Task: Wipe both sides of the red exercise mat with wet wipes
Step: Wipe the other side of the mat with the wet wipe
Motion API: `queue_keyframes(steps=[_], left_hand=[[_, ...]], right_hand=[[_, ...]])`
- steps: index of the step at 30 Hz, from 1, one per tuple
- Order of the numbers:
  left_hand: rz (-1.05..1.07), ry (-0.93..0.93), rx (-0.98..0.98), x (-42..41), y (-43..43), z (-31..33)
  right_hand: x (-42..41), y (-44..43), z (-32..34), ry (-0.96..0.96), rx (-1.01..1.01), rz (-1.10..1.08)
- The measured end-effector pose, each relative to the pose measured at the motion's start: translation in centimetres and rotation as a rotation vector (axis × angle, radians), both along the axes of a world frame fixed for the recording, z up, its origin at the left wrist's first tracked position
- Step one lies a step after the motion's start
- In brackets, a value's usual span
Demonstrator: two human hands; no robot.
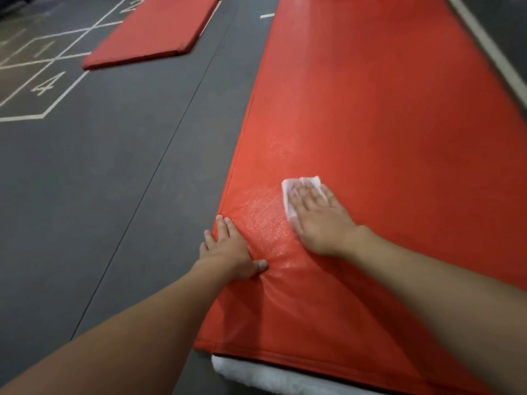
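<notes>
Two mats lie on the dark floor (119, 155); a second red mat (154, 29), far beyond the left hand (231, 249), is cut off at the top. That hand lies flat, fingers spread, on the red exercise mat (385, 124) at its edge, holding nothing. Just right, the right hand (322, 220) presses a white wet wipe (291, 192), partly hidden under flat fingers, onto it.

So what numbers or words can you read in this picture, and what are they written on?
"4": painted white in a box on the dark floor.
"1": faded, in the floor box beyond it.
"2": cut off at the top edge, so likely only.
No writing shows on the red mat, the second mat or the wipe.
</notes>
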State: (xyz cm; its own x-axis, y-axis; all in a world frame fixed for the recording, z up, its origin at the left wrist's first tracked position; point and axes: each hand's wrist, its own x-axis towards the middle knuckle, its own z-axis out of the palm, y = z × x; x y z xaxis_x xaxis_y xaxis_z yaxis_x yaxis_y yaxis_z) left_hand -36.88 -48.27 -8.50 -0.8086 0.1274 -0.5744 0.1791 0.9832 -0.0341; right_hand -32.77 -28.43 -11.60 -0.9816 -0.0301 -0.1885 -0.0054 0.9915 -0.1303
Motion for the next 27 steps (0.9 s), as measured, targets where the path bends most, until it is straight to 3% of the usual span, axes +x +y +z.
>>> queue_keyframes(steps=[4,9,13,18,23,27], left_hand=[[-0.017,0.007,-0.038,0.3,0.5,0.4],[-0.250,0.096,-0.070,0.4,1.0,0.3],[-0.347,0.097,0.004,0.4,1.1,0.7],[-0.310,0.008,0.026,-0.3,1.3,0.9],[-0.274,-0.081,-0.010,-0.6,2.6,1.2],[-0.242,-0.086,-0.065,0.3,3.7,0.9]], right_hand=[[2.4,-1.4,-0.6,0.031,-0.006,0.329],[1.0,0.7,0.0,0.015,-0.007,-0.014],[3.4,-0.6,-0.7,0.039,-0.007,0.306],[1.7,2.3,0.2,-0.003,-0.011,-0.046],[5.1,1.7,-0.3,0.031,-0.017,0.250],[3.7,4.3,0.7,-0.011,0.014,-0.046]])
